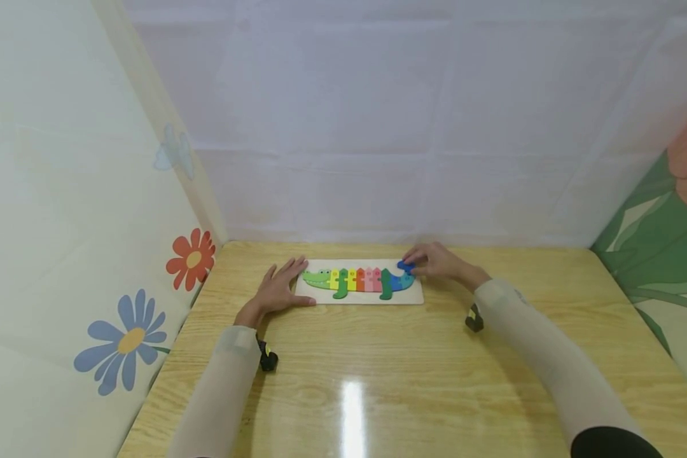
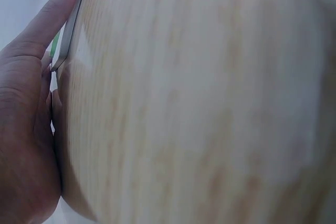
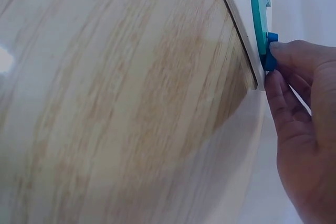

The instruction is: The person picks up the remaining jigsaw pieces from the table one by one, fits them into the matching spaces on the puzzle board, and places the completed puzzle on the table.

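Observation:
A crocodile puzzle board lies on the table, its colourful pieces running from a green head at the left to a blue tail at the right. At the board's left end my left hand rests with thumb and fingers spread along its edges. In the left wrist view the thumb lies against the board's edge. My right hand pinches a dark blue puzzle piece at the tail end. In the right wrist view that piece sits between thumb and fingers, slightly raised above the board.
The wooden table extends in front of the board. A white cloth wall stands close behind it. Flower-printed panels rise at the left and right. Small black devices are worn at both wrists.

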